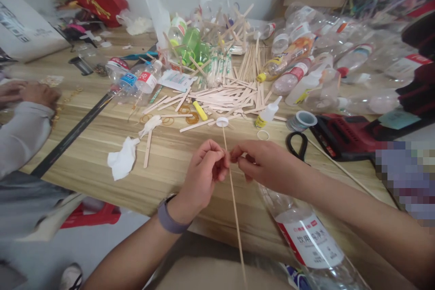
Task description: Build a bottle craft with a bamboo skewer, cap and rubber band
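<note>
A long thin wooden stick (234, 195) runs from the white bottle cap (222, 122) at its far end down towards my lap. My left hand (207, 172), with a watch on the wrist, is closed, its fingertips pinched at the stick. Just right of the stick, my right hand (256, 158) has its thumb and fingers drawn together, almost meeting the left fingertips. Whatever lies between the right fingertips is too small to make out. Under my right forearm lies a large clear plastic bottle (311, 240) with a red and white label.
Ahead lie a heap of flat craft sticks (231, 97), a yellow marker (200, 111), a glue bottle (268, 113), a tape roll (302, 120) and black-handled scissors (297, 145). Several empty bottles (356, 56) crowd the right, beside a red power tool (343, 136). Another person's hand (41, 95) is at left.
</note>
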A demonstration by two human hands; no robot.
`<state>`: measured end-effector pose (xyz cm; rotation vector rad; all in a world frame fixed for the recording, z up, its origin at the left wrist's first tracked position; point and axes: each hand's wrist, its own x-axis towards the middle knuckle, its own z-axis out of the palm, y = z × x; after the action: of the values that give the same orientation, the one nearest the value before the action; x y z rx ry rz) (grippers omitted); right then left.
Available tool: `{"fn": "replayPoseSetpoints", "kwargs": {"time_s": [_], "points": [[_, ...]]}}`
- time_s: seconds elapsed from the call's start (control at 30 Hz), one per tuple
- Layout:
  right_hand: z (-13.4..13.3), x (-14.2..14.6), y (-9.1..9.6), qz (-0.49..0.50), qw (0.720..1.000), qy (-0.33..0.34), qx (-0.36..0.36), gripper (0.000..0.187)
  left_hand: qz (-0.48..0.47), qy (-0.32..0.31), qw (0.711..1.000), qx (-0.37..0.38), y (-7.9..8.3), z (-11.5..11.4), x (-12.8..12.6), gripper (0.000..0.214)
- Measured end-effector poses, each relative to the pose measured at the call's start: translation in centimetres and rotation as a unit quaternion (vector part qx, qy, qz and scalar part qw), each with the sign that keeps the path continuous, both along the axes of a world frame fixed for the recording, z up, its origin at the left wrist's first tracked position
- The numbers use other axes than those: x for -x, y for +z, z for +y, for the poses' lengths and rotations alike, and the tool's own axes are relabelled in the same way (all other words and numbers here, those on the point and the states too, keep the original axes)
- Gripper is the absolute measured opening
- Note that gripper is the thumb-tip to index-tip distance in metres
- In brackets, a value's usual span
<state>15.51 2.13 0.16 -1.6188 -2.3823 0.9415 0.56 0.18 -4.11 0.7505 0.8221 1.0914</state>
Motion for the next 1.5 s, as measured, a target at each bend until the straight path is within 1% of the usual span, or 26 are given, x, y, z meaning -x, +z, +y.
{"fn": "replayPoseSetpoints", "kwargs": {"time_s": [0.07,0.1,0.23,0.33,0.4,0.5,0.63,0.7,0.77,0.9,0.97,1.07,1.2,1.37,1.5], "points": [[0.0,0.0,0.1,0.026,0.998,-0.008,0.055,0.023,0.011,0.007,1.000,-0.002,0.0,0.0,0.0,0.014],[0.0,0.1,0.1,0.035,0.997,-0.007,0.063,0.023,0.019,0.011,1.000,-0.004,0.1,0.0,0.0,0.014],[0.0,0.1,-0.1,0.040,0.999,-0.002,0.004,0.023,0.045,0.011,0.999,-0.023,0.2,0.0,0.0,0.014],[-0.1,0.1,-0.2,0.039,0.999,-0.005,0.002,0.023,0.054,0.000,0.998,-0.035,0.2,0.0,0.0,0.015],[-0.1,0.1,-0.3,0.039,0.999,-0.007,0.002,0.022,0.045,0.004,0.999,-0.025,0.2,0.1,0.0,0.016],[-0.3,0.2,-0.4,0.038,0.999,-0.013,0.001,0.021,-0.007,0.020,0.999,0.030,0.3,0.2,0.1,0.018],[-0.5,0.5,-0.4,0.016,1.000,-0.011,-0.009,0.019,-0.070,0.021,0.983,0.166,0.1,0.2,0.6,0.017],[-0.6,0.7,-0.3,0.006,1.000,-0.006,-0.006,0.020,-0.074,0.018,0.974,0.215,0.0,0.0,1.1,0.012],[-0.8,0.9,-0.2,-0.003,1.000,0.003,0.001,0.022,-0.057,0.011,0.971,0.234,-0.1,-0.2,1.6,0.008],[-0.9,1.1,-0.1,-0.002,0.999,0.035,0.006,0.021,0.000,-0.048,0.972,0.228,-0.1,-0.7,2.1,0.013],[-1.0,1.1,-0.1,0.004,0.999,0.035,0.022,0.022,0.030,-0.062,0.975,0.212,-0.2,-0.7,2.1,0.016],[-1.0,1.3,-0.1,0.008,0.998,0.024,0.053,0.025,0.054,-0.065,0.978,0.193,-0.3,-0.6,1.9,0.022],[-1.1,1.4,-0.2,0.025,0.996,0.022,0.080,0.026,0.048,-0.075,0.978,0.188,-0.5,-0.9,1.6,0.030],[-1.5,1.5,-0.2,0.040,0.996,0.015,0.080,0.027,0.033,-0.073,0.978,0.193,-0.4,-1.6,1.4,0.035],[-1.9,1.5,0.0,0.074,0.994,0.012,0.075,0.029,0.042,-0.065,0.980,0.183,-0.1,-2.1,1.3,0.035]]}}
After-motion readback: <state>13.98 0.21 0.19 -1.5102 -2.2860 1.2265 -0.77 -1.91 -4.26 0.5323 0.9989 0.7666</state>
